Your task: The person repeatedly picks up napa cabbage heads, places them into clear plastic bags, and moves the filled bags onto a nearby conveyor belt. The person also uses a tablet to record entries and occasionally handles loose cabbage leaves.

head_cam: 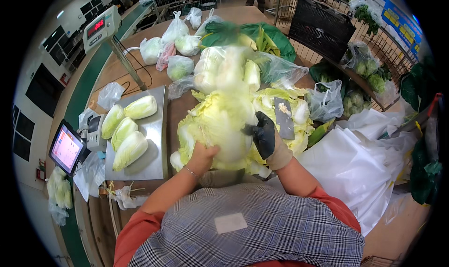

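Note:
My bare left hand (pixel 204 157) is closed on the near left side of a napa cabbage (pixel 228 134), blurred in the middle of the view. My right hand (pixel 263 135), in a black-fingered glove, is at the cabbage's right side; whether its fingers grip a leaf is not clear. Loose cabbage leaves (pixel 186 135) lie beneath and around. Right of the right hand, a cleaver blade (pixel 285 121) with pale scraps on it rests on more leaves. Beyond the cabbage, a clear plastic bag (pixel 210 65) holds several napa cabbages.
Several trimmed cabbages (pixel 129 151) lie on a steel scale platform (pixel 158 127) at left, beside a label printer (pixel 95 134) and a touchscreen (pixel 66 148). Filled bags (pixel 175 30) stand farther back. White plastic sheeting (pixel 343 162) and a black crate (pixel 321 28) are at right.

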`<state>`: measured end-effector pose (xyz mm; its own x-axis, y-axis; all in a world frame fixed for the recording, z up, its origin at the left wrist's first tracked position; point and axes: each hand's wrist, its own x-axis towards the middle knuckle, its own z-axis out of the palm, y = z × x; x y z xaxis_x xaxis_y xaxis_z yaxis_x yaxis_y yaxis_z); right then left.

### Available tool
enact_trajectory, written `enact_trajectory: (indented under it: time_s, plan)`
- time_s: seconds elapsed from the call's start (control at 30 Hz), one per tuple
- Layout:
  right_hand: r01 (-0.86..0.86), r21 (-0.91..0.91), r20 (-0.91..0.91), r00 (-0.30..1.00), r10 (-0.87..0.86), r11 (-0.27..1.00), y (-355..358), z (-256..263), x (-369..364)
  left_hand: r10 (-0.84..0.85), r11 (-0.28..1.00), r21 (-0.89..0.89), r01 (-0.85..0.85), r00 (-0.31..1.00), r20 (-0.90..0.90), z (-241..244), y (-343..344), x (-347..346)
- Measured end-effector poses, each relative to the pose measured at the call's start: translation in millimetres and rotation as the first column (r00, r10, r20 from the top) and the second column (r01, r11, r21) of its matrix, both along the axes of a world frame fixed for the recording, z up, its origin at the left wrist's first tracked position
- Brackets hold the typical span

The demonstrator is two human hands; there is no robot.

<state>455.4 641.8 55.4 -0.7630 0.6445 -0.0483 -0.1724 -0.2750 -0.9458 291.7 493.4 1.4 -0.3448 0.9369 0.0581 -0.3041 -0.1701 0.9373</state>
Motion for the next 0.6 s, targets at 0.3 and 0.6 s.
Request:
enact_trajectory:
  time_s: [0.3,0.6]
  plan:
    - [0.197,-0.221,-0.248,0.936,-0.250,0.955,11.2,2.7,7.2,-0.203,0.974,0.221,0.046,0.609,0.767,10.5,-1.0,-24.1]
    - [-0.105,0.729,0.090,0.994,0.058,0.677,-15.4,15.9,-7.0,0.111,0.987,-0.074,-0.139,0.945,-0.307,-10.2,-4.3,-28.6]
